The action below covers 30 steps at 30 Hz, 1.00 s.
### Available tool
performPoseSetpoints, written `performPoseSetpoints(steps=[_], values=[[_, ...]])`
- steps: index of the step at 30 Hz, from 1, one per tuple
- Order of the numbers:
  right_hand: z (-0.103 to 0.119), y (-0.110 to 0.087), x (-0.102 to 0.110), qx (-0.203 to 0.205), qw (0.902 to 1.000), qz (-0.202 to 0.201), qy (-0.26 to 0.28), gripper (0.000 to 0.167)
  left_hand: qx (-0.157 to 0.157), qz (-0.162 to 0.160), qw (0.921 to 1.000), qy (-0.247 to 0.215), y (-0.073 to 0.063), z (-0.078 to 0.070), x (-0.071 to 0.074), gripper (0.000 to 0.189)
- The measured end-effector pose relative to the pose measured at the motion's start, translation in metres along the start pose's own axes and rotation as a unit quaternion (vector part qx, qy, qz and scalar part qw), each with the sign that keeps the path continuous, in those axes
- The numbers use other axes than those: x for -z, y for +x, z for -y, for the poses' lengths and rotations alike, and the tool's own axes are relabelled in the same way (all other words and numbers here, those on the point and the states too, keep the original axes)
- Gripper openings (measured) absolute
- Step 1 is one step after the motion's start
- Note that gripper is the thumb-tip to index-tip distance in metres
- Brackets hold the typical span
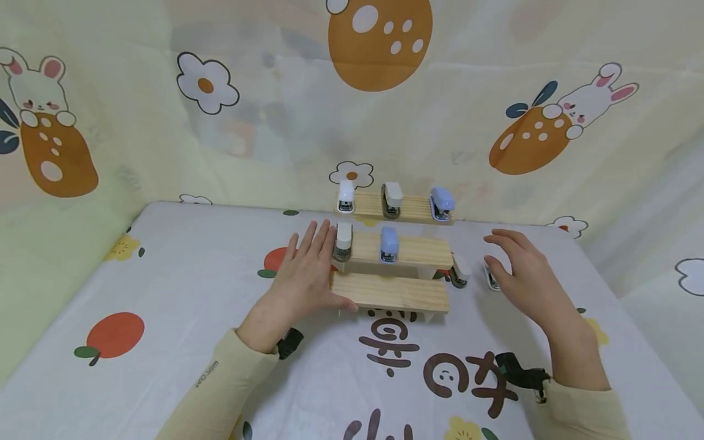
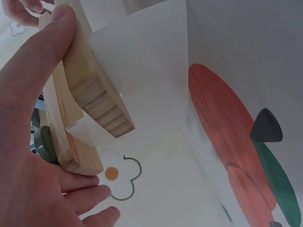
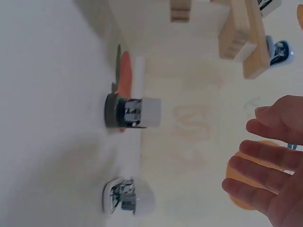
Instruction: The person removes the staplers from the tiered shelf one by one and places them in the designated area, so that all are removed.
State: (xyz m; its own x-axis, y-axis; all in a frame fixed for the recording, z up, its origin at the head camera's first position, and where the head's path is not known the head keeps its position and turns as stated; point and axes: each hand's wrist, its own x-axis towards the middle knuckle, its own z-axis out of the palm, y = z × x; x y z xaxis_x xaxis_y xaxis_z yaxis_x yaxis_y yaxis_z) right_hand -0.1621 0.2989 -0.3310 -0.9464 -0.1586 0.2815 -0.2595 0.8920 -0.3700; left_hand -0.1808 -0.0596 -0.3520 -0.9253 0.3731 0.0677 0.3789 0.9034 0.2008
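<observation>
A stepped wooden shelf (image 1: pixel 390 292) with three boards on white supports stands mid-table. My left hand (image 1: pixel 308 272) lies along its left end, fingers straight, thumb on the lowest board (image 2: pixel 87 80). On the top board sit a white mini stapler (image 1: pixel 345 197), a grey-and-white stapler (image 1: pixel 392 200) and a blue stapler (image 1: pixel 442 204). The middle board bears another grey-and-white stapler (image 1: pixel 343 242), close to my left fingers, and a blue one (image 1: pixel 388 244). My right hand (image 1: pixel 525 284), loosely bent and holding nothing, hovers right of the shelf, near a white stapler (image 3: pixel 124 196) on the table and a grey-and-white stapler (image 3: pixel 128 112).
A pale printed cloth (image 1: pixel 181 305) covers the table. Behind it hangs a patterned curtain (image 1: pixel 275 134), just beyond the top board. Both wrists wear small black cameras; the right one (image 1: pixel 519 371) is near the front of the table.
</observation>
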Motion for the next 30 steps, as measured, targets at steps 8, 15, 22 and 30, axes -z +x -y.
performPoseSetpoints(steps=[8,15,22,30], values=[[0.025,0.001,0.005,0.027,0.9996,-0.013,0.0,0.036,0.0,0.0,1.0,-0.002,-0.001,0.0,0.001,0.143],[0.047,-0.001,0.006,0.063,0.9975,-0.032,-0.001,0.036,-0.001,-0.005,1.0,-0.002,-0.001,0.0,0.0,0.143],[0.062,0.0,0.002,0.091,0.995,-0.042,0.003,0.034,-0.005,-0.011,0.9999,0.002,-0.002,0.0,-0.001,0.143],[0.075,0.004,-0.005,0.115,0.9924,-0.043,0.008,0.032,-0.004,-0.01,0.9999,0.006,-0.001,0.001,-0.001,0.144]])
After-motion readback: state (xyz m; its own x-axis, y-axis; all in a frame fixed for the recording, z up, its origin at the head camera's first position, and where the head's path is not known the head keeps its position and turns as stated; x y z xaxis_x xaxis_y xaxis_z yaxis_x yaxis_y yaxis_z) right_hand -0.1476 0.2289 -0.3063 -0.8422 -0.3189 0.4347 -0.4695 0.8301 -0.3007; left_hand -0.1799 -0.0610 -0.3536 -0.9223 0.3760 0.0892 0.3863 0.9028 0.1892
